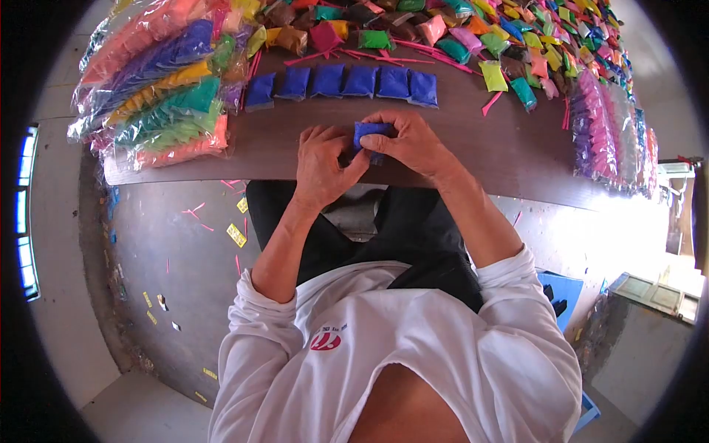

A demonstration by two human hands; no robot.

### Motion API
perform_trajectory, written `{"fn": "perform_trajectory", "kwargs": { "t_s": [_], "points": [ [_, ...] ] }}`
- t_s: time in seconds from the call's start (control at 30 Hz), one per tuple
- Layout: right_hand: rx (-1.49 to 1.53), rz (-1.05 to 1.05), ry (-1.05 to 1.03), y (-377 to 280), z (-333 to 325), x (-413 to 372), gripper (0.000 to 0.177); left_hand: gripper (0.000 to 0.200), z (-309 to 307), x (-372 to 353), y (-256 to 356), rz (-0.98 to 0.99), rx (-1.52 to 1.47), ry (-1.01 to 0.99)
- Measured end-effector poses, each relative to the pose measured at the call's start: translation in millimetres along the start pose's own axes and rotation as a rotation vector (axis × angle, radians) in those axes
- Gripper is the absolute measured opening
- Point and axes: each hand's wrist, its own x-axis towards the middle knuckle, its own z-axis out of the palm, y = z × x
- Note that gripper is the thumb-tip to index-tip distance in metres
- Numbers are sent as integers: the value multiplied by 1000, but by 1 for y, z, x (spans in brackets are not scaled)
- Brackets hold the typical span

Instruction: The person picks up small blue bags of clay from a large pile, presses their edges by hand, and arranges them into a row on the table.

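A small blue packet (373, 130) is pinched between the thumb and fingers of my right hand (415, 145), over the near part of the brown table. My left hand (322, 168) rests just left of it, fingers bent and spread from the thumb. Its thumb tip comes right up to the packet's lower edge, and a gap shows between thumb and forefinger. Beyond my hands, several similar blue packets (361, 81) lie side by side in a row.
Clear bags of packets (166, 96) are stacked on the table's left, with more bagged packets (602, 133) at the right. A heap of loose coloured packets (509, 33) covers the far side. Pink strips (377, 57) lie before it. Yellow labels (236, 235) litter the floor.
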Motion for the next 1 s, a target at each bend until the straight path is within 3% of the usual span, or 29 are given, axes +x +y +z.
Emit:
{"fn": "perform_trajectory", "kwargs": {
  "t_s": [0.2,0.4,0.5,0.7,0.83,1.0],
  "points": [
    [-45,48,48,-5,5,-5,21,34,-2,0,4,25,5,-15],
    [125,-9,60,-7,5,-5,33,38,-5,1,6,-6,-26,-45],
    [122,100,-77,-18,-9,-6,37,38,-6,0,3,-37,-66,-71],
    [-27,23,-21,2,-3,1,29,34,-7,-1,1,-71,-123,-68],
    [117,12,-32,-6,-5,-4,28,31,-12,1,3,-103,-171,-88],
    [201,59,-121,-6,-10,-3,30,31,-5,1,0,0,-173,-20]
  ]
}}
